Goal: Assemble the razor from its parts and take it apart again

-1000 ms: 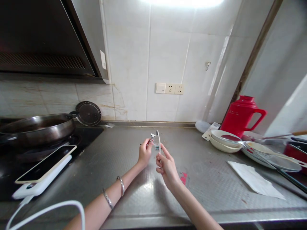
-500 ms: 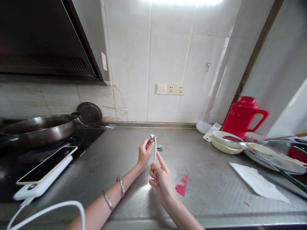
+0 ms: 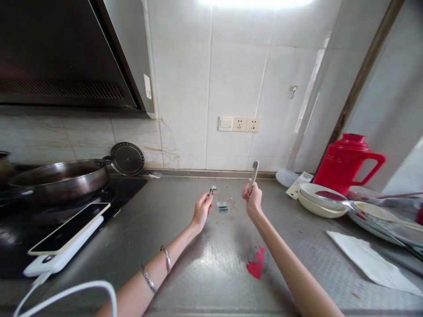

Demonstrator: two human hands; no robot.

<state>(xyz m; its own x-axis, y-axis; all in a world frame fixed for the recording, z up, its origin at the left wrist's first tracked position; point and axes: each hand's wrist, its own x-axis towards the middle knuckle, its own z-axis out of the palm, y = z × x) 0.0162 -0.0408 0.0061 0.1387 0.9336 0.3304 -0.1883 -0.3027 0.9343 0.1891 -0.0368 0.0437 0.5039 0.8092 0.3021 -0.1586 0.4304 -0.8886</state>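
Observation:
My left hand [image 3: 201,212] is closed round a small metal-headed tool like a razor [image 3: 212,190], its head pointing up, over the middle of the steel counter [image 3: 178,211]. To the right, my right hand [image 3: 253,198] grips a pale toothbrush [image 3: 254,174] by its handle, the dark-bristled head upright near the wall. The two hands are apart. Small blue-green pieces [image 3: 222,208] lie on the counter between them. A torn red scrap [image 3: 256,264] rests nearer the front.
On the left are a pan [image 3: 62,178] on the stove and a phone [image 3: 69,229] on a white power bank [image 3: 53,262] with a cable. At right stand a red thermos [image 3: 343,163], stacked bowls [image 3: 322,207], plates and a white paper [image 3: 372,262].
My right hand has moved right and away from my left hand, carrying the toothbrush, whose head now shows. The view has shifted slightly. My left hand stays near the same spot.

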